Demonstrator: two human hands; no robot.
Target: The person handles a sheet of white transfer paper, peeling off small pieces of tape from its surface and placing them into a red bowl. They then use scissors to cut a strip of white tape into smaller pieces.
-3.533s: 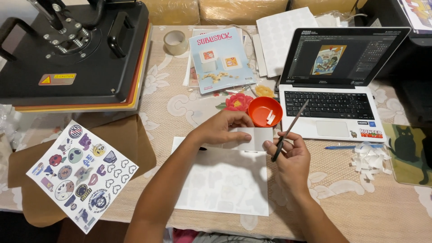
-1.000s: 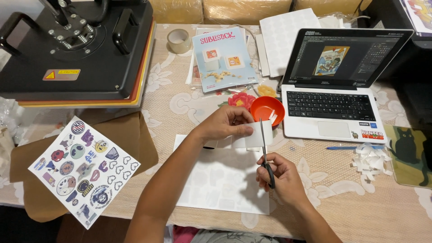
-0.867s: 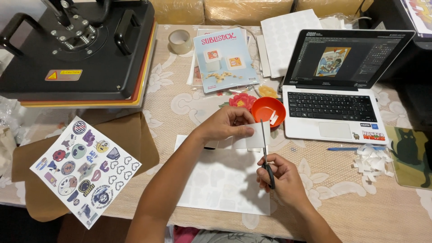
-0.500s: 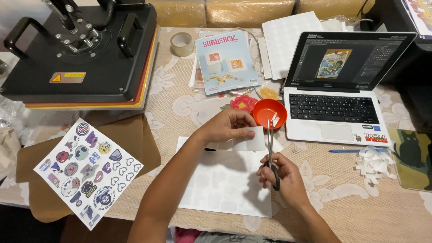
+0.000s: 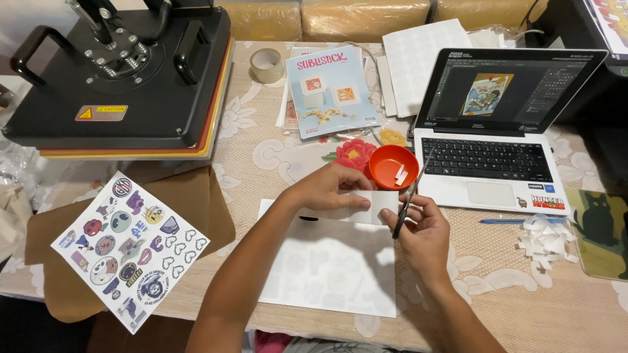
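Paper strip [image 5: 378, 206], at white sheet's [image 5: 330, 265] top edge on desk [image 5: 275, 153]: left hand [image 5: 330, 189] pinches it taut; right hand [image 5: 422, 229], grip closed on scissors [image 5: 410, 196], best cuts slowly, squarely.

You hold a small white paper strip [image 5: 376, 204] flat and level, pinched at its left end, its right end free just below the orange bowl [image 5: 392, 167]. The scissors [image 5: 411, 196] stand tilted, blades pointing toward one o'clock, their dark handles low beside the strip's right edge. Beneath both lies a large white sheet [image 5: 330, 265], flat on the desk, its long edge running toward four o'clock.
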